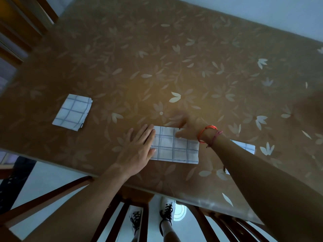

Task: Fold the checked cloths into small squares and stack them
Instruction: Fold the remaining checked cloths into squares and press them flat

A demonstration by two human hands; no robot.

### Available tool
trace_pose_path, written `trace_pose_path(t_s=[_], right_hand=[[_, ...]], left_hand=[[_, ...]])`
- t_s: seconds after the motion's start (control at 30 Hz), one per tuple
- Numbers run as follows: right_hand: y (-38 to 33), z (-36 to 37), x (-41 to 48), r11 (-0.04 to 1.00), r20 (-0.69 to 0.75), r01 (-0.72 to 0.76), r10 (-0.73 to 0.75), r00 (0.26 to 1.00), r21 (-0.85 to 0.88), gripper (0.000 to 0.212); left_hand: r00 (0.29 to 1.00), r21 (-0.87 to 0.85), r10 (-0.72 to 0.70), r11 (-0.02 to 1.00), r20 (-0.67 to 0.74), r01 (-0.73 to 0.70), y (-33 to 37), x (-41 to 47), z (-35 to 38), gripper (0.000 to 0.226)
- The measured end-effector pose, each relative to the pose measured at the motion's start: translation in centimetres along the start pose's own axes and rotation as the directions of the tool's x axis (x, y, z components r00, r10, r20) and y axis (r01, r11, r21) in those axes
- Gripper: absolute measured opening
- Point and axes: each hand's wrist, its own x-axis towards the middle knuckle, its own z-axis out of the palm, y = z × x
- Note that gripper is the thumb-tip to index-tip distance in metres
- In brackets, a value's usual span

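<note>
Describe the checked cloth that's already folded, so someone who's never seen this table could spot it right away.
Start at the brown table with pale leaf patterns. On its left part lies a small folded cloth, white with thin blue checks. Unlike the longer checked cloth at the left hand and right hand, it is roughly square and nobody touches it.
</note>
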Motion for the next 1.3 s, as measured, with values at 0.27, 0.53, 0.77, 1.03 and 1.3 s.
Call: trace_pose_path(t_s=[0.27,0.53,0.77,1.03,1.3], right_hand=[[1.2,0.3,-0.8,0.988,-0.073,0.033,-0.022,0.997,0.152,0.025],[4.1,3.0,-4.2,0.79,-0.121,-0.071,0.181,0.976,0.609,0.007],[5.9,7.3,-5.3,0.482,0.012,-0.14,0.259,0.966,0.865,0.037],[7.0,9.9,-6.2,0.409,0.022,-0.112,0.219,0.976,0.906,0.06],[7.5,9.6,-8.7,0.382,0.014,-0.063,0.13,0.991,0.922,0.031]], left_hand=[[0.992,-0.168,0.006,0.985,-0.124,-0.027,1.6,-0.6,-1.1,0.056],[0.95,-0.142,0.082,0.981,-0.301,-0.13,5.7,-2.8,-1.2,0.061],[0.914,-0.161,0.079,0.975,-0.398,-0.154,6.2,-3.1,0.8,0.049],[0.911,-0.184,0.078,0.969,-0.406,-0.165,5.9,-3.9,1.2,0.034],[0.929,-0.218,0.037,0.968,-0.369,-0.125,5.5,-4.8,1.6,0.035]])
